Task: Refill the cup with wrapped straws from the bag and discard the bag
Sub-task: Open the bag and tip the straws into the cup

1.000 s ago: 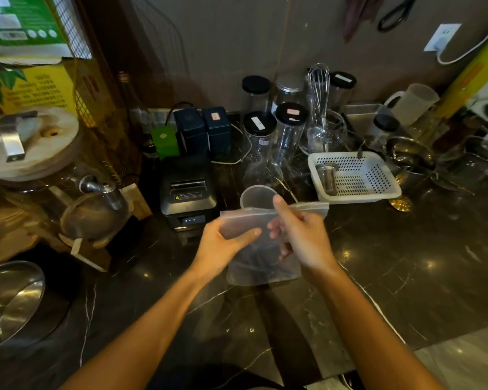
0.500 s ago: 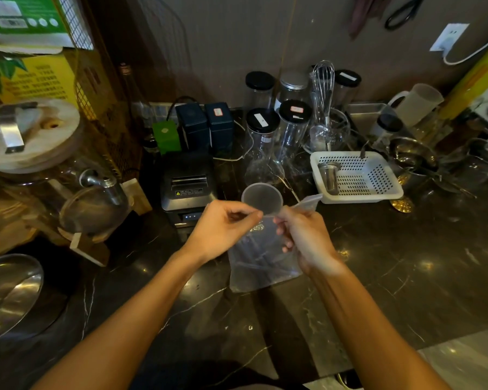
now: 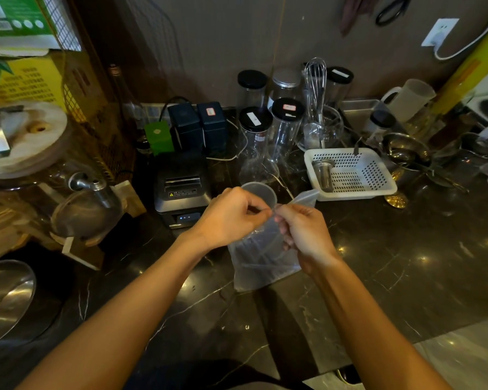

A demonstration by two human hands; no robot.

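Note:
A clear plastic bag [image 3: 261,261] with thin wrapped straws inside hangs upright over the dark marble counter, its bottom near the surface. My left hand [image 3: 231,216] and my right hand [image 3: 303,235] both pinch the bag's top edge, close together at its middle; one top corner [image 3: 306,196] sticks out to the right. Just behind my hands stands a translucent plastic cup [image 3: 261,191], partly hidden by my left fingers. Whether the bag's mouth is parted I cannot tell.
A black receipt printer [image 3: 181,190] sits left of the cup. Behind it stand clear jars with black lids [image 3: 255,136] and a whisk [image 3: 316,80]. A white perforated basket [image 3: 352,173] is at right. A glass dispenser [image 3: 76,204] and metal bowl [image 3: 3,296] are at left.
My hands have moved together at the top edge of the bag, fingers closing into a pinch. The bag's top has folded narrower and it hangs more upright in front of the cup.

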